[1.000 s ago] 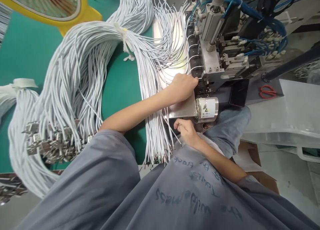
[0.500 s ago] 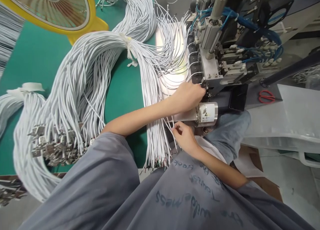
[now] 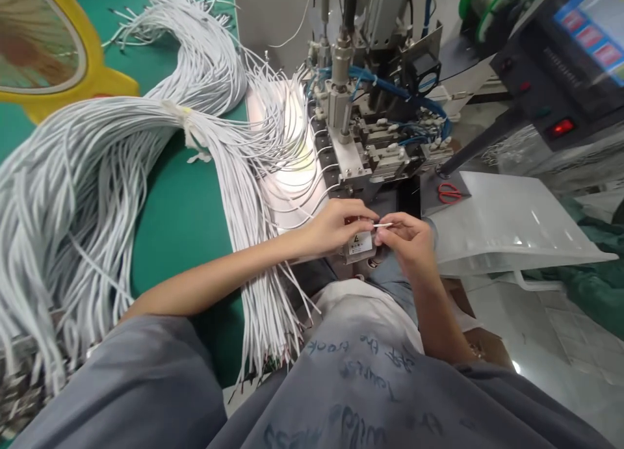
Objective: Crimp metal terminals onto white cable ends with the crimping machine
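One short white stretch of cable (image 3: 384, 225) at the clock's centre, pinched between the thumb and finger of the left hand (image 3: 338, 228), from 9 o'clock, and between the fingertips of the right hand (image 3: 409, 241), from 4 o'clock. Both hands in a fine grip, almost fingertip to fingertip, with the cable partly hidden by them. Just beneath the left hand, towards 7 o'clock, a labelled metal part (image 3: 359, 242), partly covered by those fingers.

Near the hands at 12 o'clock, a machine (image 3: 341, 111) with metal cylinders and blue tubes (image 3: 373, 78). At 11 o'clock, a row of black blocks (image 3: 325, 153) with thin white cables leading up to it. At 10 o'clock, a bright plate (image 3: 292, 179) under more strands.

From 10 round to 7 o'clock, a thick hank of white cables (image 3: 266, 312), crossed and partly hidden by the left forearm (image 3: 209, 277). Well apart at 10 o'clock, a yellow-framed fan (image 3: 110, 82). At 9 o'clock, bare green tabletop (image 3: 180, 241); at 8, metal connectors (image 3: 24, 397) near the edge of view.

At 2 o'clock, red scissors (image 3: 448, 193), with a control panel (image 3: 560, 91) farther out. At 3 o'clock, a white sheet (image 3: 511, 221). At 1 o'clock, far off, a green-rimmed spool (image 3: 492, 7).
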### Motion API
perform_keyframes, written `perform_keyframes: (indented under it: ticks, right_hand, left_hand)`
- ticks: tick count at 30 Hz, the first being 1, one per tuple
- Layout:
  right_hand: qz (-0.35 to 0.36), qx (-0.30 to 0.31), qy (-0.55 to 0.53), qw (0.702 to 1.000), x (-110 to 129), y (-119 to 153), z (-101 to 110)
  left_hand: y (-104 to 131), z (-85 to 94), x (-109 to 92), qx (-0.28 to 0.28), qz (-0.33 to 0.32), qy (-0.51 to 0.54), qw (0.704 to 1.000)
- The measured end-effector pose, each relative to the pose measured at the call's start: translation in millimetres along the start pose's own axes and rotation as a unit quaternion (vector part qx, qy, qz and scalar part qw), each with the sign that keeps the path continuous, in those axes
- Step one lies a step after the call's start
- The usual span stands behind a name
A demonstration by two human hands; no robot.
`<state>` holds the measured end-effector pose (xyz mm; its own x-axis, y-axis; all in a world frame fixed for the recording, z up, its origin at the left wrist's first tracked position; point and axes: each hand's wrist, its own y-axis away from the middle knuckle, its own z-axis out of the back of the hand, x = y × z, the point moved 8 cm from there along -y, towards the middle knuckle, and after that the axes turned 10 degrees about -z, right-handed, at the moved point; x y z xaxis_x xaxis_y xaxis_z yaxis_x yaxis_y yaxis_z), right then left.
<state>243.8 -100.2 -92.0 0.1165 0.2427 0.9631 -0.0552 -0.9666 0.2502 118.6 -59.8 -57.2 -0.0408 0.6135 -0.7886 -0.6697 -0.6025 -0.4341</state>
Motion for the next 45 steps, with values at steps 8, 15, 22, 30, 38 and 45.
perform_keyframes:
  ticks: [8,15,22,30,38,45]
  right_hand:
    - [0.051,-0.026,-0.033,0.998,-1.3,-6.7,-7.4]
    - [0.117,-0.105,0.121,0.980,12.7,3.4,-6.2]
    - [0.119,-0.099,0.215,0.964,19.6,0.9,-6.6]
    - [0.104,-0.115,0.117,0.981,1.4,-2.3,-13.0]
    - [0.099,-0.057,0.225,0.968,-0.7,-21.1,-11.3]
    - [0.114,-0.107,0.138,0.978,-2.1,-25.6,-13.8]
  left_hand:
    - [1.7,-0.2,-4.0,-0.020,-0.032,-0.008,0.999]
    - [3.4,-0.1,-4.7,-0.036,-0.049,-0.047,0.997]
    - [6.1,1.6,-8.7,-0.034,-0.082,-0.125,0.988]
    - [7.4,0.7,0.9,-0.063,-0.019,-0.075,0.995]
    - [10.5,-8.8,-0.7,0.051,-0.056,-0.381,0.921]
    - [13.5,0.0,22.9,-0.028,0.149,-0.102,0.983]
